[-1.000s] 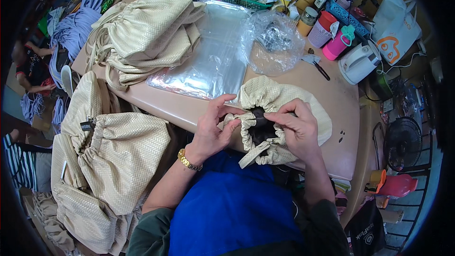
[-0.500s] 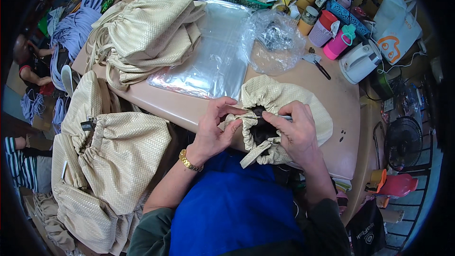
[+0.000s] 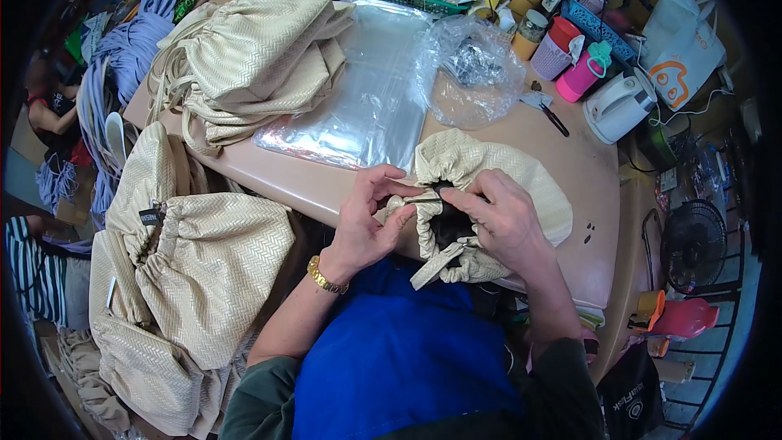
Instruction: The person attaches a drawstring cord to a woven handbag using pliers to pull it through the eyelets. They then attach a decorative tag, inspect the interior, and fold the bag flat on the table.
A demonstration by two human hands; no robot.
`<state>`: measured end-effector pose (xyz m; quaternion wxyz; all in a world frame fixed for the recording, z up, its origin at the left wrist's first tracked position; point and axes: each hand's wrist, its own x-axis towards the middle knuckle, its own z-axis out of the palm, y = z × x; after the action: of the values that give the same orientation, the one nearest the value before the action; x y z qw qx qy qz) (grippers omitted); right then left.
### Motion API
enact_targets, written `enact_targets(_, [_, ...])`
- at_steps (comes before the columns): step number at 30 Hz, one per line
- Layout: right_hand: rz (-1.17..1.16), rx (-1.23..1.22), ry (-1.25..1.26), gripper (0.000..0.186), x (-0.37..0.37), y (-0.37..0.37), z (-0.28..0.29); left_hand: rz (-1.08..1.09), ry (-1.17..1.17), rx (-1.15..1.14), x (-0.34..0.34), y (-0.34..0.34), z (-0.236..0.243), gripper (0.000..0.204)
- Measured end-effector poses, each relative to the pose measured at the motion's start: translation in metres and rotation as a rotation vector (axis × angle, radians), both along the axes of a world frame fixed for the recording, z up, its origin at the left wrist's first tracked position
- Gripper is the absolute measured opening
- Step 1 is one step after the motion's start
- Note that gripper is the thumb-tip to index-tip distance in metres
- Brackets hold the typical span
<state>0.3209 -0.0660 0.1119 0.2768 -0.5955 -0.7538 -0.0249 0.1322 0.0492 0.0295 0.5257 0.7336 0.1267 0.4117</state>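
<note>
Left grip and right grip flank the cream bag at its mouth.

2 hands on cream bag

a pink bottle stands just left of the white kettle. behind the kettle are a blue basket and a white bag. a black fan and a red bottle are right of the kettle, nearer.

two hands, one held bag, one watch, one kettle
</note>
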Motion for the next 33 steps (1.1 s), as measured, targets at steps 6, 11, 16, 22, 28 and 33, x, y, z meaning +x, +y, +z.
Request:
enact_targets(6, [0.156,-0.220,0.688,0.034,0.019,0.002,-0.011,-0.050,0.028,-0.032,-0.003,0.002,-0.003,0.054])
enact_targets(11, [-0.388,-0.061,0.934,0.033,0.097,0.009,-0.007,-0.351,0.093,-0.675,-0.026,0.013,0.011,0.061])
enact_targets(16, [-0.839,-0.166,0.799,0.034,0.257,0.041,-0.095,-0.379,0.380,-0.464,-0.020,0.003,-0.008,0.050])
enact_targets(22, [-0.767,-0.066,0.124,0.029,0.284,0.060,-0.121,0.043,0.469,-0.103,0.000,-0.009,0.023,0.030])
enact_targets(28, [-0.122,-0.769,0.748,0.033,0.160,-0.023,-0.018,0.423,0.214,0.490,0.006,-0.001,0.033,0.044])
enact_targets(33, [-0.237,-0.285,1.018,0.044,0.076,-0.062,0.033,0.737,-0.330,0.918,0.018,0.025,0.112,0.041])
